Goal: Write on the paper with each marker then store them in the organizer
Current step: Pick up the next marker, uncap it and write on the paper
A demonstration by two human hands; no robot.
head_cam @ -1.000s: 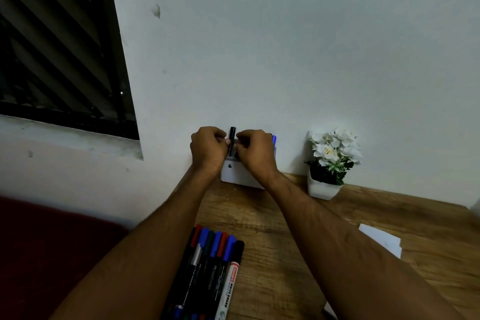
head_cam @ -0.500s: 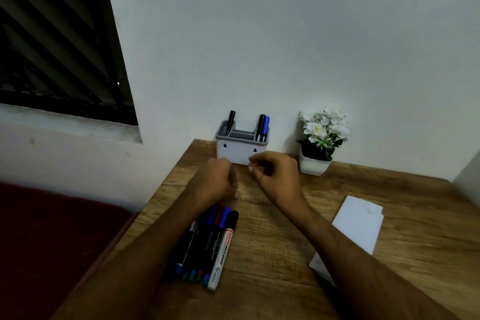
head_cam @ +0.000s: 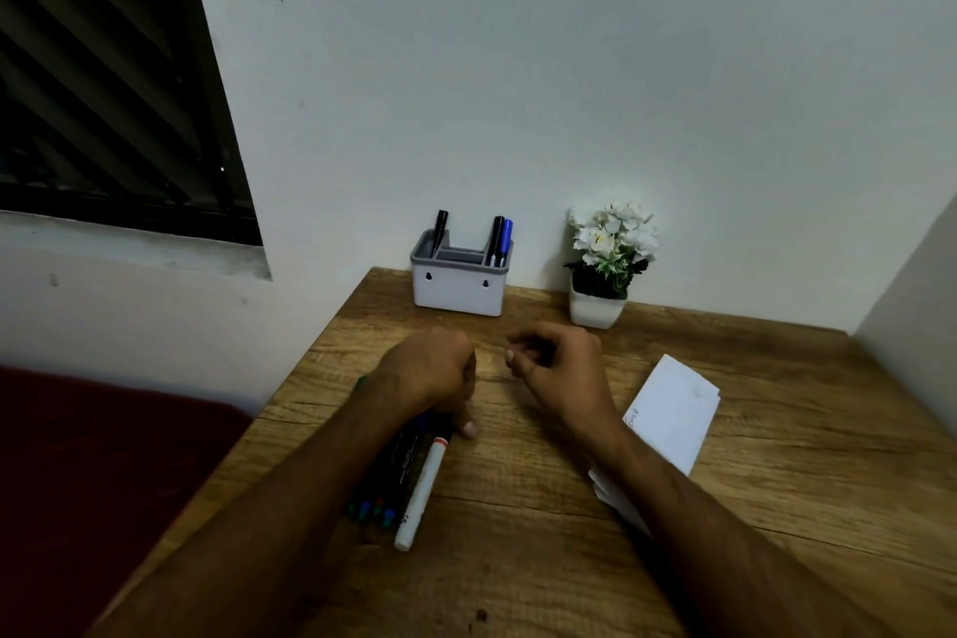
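Markers (head_cam: 497,241) stood stored in the organizer (head_cam: 458,288); you had withdrawn both hands from it, left hand (head_cam: 432,370) onto the row (head_cam: 409,471), right hand (head_cam: 556,365) loosely curled, empty.

Both forearms bare, reaching forward from lower frame, converging toward centre. Left hand (head_cam: 430,370) knuckles up, fingers curled under, thumb tip pointing down at lower right of fist. Right hand (head_cam: 562,368) palm down, wrist slightly raised, fingers loosely bent, fingertips (head_cam: 510,354) drawn together toward thumb, holding nothing visible. Hands near each other, not touching.
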